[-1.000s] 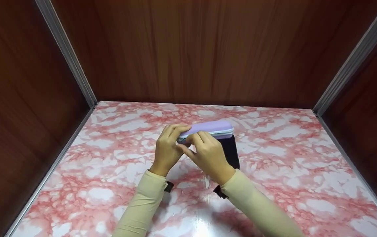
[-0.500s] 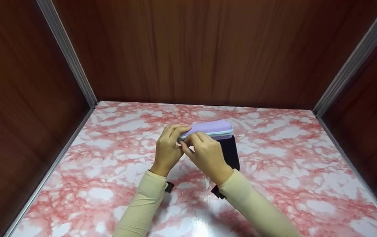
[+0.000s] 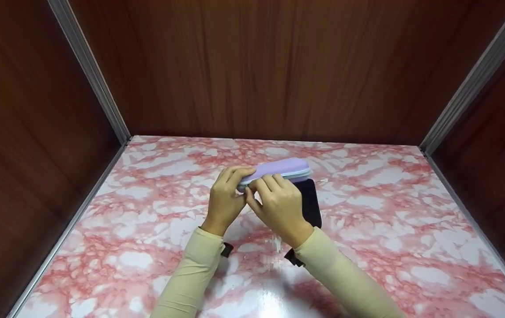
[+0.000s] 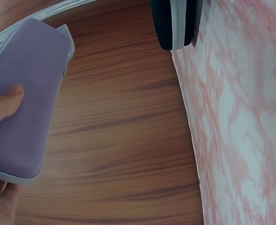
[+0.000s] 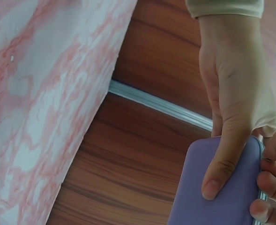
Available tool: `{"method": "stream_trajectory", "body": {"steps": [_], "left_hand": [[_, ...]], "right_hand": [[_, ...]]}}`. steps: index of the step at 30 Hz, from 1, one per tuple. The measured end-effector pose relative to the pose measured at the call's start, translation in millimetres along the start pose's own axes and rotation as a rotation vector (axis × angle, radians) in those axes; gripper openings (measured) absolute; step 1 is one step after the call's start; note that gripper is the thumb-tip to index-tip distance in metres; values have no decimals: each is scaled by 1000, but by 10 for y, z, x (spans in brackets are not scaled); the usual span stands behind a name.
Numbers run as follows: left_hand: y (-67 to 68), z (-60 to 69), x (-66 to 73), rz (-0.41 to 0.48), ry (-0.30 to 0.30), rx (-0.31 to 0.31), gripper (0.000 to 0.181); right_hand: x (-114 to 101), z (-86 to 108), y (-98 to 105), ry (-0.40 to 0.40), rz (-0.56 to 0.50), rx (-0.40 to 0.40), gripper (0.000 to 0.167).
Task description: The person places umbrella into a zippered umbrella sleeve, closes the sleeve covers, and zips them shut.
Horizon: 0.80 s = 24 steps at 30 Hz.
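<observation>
A purple hard-shell zip case (image 3: 283, 166) with a pale blue zipper band is held above the table in the head view. My left hand (image 3: 226, 194) grips its left end, and the left thumb (image 5: 224, 164) presses on its flat face in the right wrist view. My right hand (image 3: 276, 198) has thumb and index finger together at the zipper edge near the left end, pinching there; the zipper pull is hidden behind the fingers. In the left wrist view, the case's broad purple face (image 4: 30, 103) is visible.
A dark case (image 3: 310, 203) sits on the table just right of and behind my right hand; the left wrist view shows its grey band (image 4: 178, 23). The red-and-white marbled table (image 3: 389, 229) is bounded by brown wood-look panels (image 3: 252, 70) with metal corner strips.
The purple case's right end has shifted slightly up and left. My right hand's fingers have moved a little rightward along its edge. The left hand and the dark case stay in place.
</observation>
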<state>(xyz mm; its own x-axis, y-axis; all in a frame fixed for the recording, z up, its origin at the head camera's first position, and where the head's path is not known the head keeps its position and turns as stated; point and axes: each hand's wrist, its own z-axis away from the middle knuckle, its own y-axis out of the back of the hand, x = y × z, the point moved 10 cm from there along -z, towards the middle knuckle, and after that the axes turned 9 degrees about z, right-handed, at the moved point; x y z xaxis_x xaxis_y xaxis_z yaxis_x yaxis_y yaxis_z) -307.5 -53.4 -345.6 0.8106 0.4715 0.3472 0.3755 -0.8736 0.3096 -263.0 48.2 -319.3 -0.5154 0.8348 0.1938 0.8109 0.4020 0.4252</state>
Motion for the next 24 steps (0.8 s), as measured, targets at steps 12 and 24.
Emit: {"method": "stream_trajectory", "body": {"steps": [12, 24], "left_hand": [[32, 4, -46, 44, 13, 6, 43], [37, 9, -46, 58, 21, -5, 43]], "right_hand": [[104, 5, 19, -12, -48, 12, 15], [162, 18, 18, -9, -52, 3, 14]]}}
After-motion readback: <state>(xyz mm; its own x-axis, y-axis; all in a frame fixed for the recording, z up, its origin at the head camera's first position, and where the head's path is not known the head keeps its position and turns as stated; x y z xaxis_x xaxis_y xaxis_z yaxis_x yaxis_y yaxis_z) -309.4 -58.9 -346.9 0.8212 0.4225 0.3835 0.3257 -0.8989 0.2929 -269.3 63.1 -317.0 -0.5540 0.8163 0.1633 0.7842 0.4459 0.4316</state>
